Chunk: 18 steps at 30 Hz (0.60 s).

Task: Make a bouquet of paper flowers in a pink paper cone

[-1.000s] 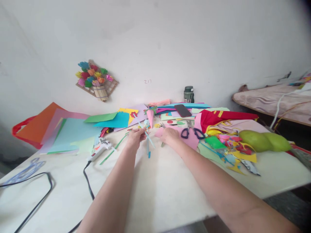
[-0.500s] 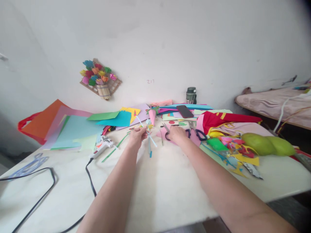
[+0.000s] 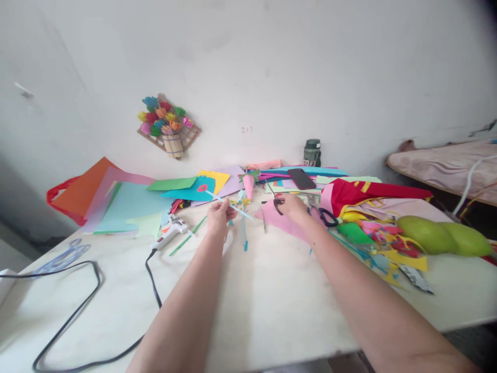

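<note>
My left hand point(image 3: 218, 216) is closed on a thin light-blue paper strip point(image 3: 229, 205) that slants up to the left and carries a small red piece at its far end. Loose blue and green strips lie on the table just right of that hand. My right hand point(image 3: 294, 205) is closed on a pair of dark-handled scissors point(image 3: 276, 201), blades pointing up and away, over a pink paper sheet point(image 3: 280, 220). A second pair of scissors point(image 3: 325, 216) lies right beside it on the paper.
A white glue gun point(image 3: 170, 235) with a black cord point(image 3: 152, 277) lies left of my hands. Coloured paper sheets point(image 3: 128, 204) and scraps point(image 3: 382, 241) cover the far half of the white table point(image 3: 248, 305). A phone point(image 3: 302, 178), a dark jar point(image 3: 312, 152) and green gourds point(image 3: 442, 235) are also there.
My right hand moved onto the scissors, gripped them and lifted them off the pink paper. My left hand kept hold of the blue strip and raised it slightly. The view shifted left.
</note>
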Available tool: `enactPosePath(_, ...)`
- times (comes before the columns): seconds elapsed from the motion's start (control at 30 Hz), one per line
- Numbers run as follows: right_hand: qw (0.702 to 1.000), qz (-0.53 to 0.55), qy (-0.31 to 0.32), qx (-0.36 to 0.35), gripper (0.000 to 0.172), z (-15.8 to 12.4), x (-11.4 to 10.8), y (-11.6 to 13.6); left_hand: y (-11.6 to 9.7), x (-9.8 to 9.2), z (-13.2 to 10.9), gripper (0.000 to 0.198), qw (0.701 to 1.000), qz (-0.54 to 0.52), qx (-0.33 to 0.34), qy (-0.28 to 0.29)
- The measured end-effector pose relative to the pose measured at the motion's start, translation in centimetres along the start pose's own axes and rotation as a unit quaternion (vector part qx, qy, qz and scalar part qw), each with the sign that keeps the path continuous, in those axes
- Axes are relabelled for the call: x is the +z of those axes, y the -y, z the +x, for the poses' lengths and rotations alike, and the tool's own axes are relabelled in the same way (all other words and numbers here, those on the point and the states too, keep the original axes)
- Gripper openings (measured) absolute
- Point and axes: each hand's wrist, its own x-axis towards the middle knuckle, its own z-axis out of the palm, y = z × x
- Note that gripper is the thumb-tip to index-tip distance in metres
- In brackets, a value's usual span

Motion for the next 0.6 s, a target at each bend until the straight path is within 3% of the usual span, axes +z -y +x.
enactPosePath(0.1,0.973,0.212,0.086,-0.003,0.014,-0.1,0.6,0.5,-0.2,-0.2,0.2,0.036,0.999,-0.036,0.003,-0.028)
enactPosePath(0.2,0.932,0.329,0.153,-0.027,0.009,-0.6,0.7,1.0,-0.4,-0.3,0.4,0.034,0.996,-0.075,0.008,-0.051)
enactPosePath(0.4,0.868,0.384,0.308,-0.069,0.035,-1.6,-0.5,1.1,-1.0,-0.2,0.3,0.03,0.988,-0.125,0.003,-0.095)
enactPosePath(0.6,0.855,0.347,0.374,-0.091,0.036,-2.0,-0.4,1.3,-0.6,0.1,0.4,0.028,0.987,-0.125,-0.003,-0.099)
